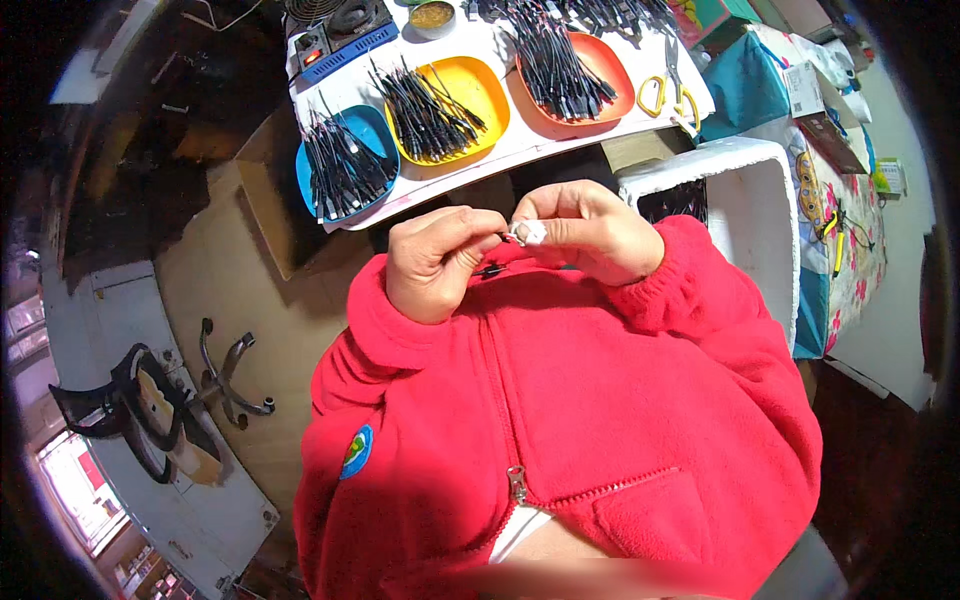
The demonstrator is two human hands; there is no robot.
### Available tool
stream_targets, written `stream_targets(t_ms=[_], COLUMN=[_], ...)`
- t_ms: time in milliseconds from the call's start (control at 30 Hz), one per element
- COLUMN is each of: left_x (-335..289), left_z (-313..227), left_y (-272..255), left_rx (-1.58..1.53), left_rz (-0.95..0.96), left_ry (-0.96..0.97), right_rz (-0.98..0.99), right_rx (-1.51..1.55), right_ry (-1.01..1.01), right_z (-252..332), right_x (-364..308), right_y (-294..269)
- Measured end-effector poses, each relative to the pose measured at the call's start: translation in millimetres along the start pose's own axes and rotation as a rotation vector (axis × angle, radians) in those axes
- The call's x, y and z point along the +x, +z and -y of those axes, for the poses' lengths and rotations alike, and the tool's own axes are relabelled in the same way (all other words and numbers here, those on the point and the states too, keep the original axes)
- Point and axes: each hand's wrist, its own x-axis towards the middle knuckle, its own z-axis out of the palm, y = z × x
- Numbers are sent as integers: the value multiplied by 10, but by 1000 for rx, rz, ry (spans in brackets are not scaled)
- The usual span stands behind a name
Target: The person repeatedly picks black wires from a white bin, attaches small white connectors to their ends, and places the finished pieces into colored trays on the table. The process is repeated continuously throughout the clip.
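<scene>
In front of my chest, both hands meet with closed fingers. My left hand (437, 262) pinches a thin black cable (490, 271), of which only a short dark stretch shows beneath the fingers. My right hand (585, 232) pinches at the same spot, its fingertips almost touching the left ones. A small white piece (531, 232) lies at the right thumb's tip; whether it is wrapped on the thumb or held, I cannot tell. Beyond the hands, bundles of black cables lie in a blue tray (378, 128), a yellow tray (484, 88) and an orange tray (608, 62).
The trays stand on a white-covered table (455, 178) with yellow-handled scissors (672, 85), a small bowl (432, 18) and a blue-edged device (345, 55). At my right is a white foam box (755, 180) with black cables inside. An office chair base (232, 375) lies left.
</scene>
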Motion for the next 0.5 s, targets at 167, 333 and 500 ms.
stream_targets(t_ms=[167,333,500], left_x=[-23,-14,4], left_z=[100,175,179], left_y=[34,74,102], left_rx=[-809,-1191,-1328], left_rz=[1,60,103], left_ry=[-292,-501,-538], right_rz=[-30,-89,-150], right_rx=[-313,-1177,-1217], right_ry=[-371,-1139,-1251], right_z=[-53,51,29], right_x=[6,85,129], right_y=[11,-54,-29])
